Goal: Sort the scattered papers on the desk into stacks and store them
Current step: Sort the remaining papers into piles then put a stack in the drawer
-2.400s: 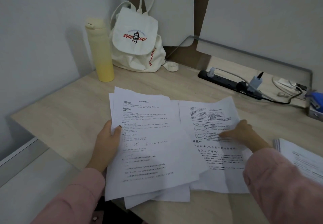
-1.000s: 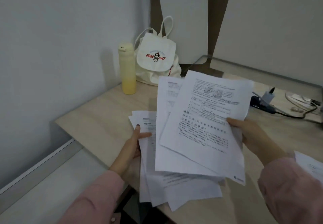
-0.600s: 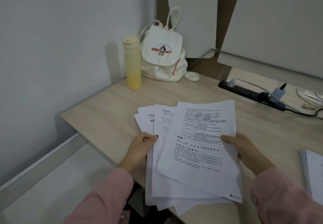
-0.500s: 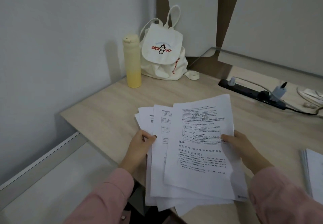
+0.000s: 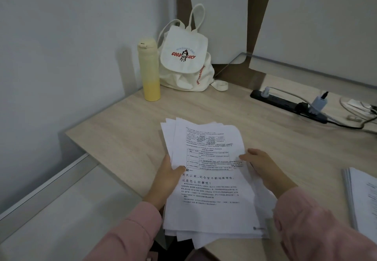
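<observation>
Sleeves of pink fabric (image 5: 130,234) at the bottom corners, one per arm. Just beyond, both hands clamped on one loose bundle of white printed paper sheets (image 5: 210,195). Left hand (image 5: 169,176) gripping the left edge, thumb lying across the top page. Right hand (image 5: 265,169) holding the right edge, thumb on the print, fingers mostly hidden underneath. Sheets roughly squared but uneven, corners fanning out at the far left and at the near end. Bundle at the near edge of the pale wood-grain surface (image 5: 126,138), its near end overhanging; cannot tell whether resting on the wood or held just above. Well apart to the right, at the frame's edge, a second stack of white printed pages (image 5: 363,197) lying flat. Farther back on the right, a long black power strip (image 5: 283,102). In the far corner against the plain white wall (image 5: 61,56), a tall yellow lidded bottle (image 5: 150,71) standing upright. Just beside it, a cream canvas drawstring backpack (image 5: 183,61) with red lettering on the flap.
</observation>
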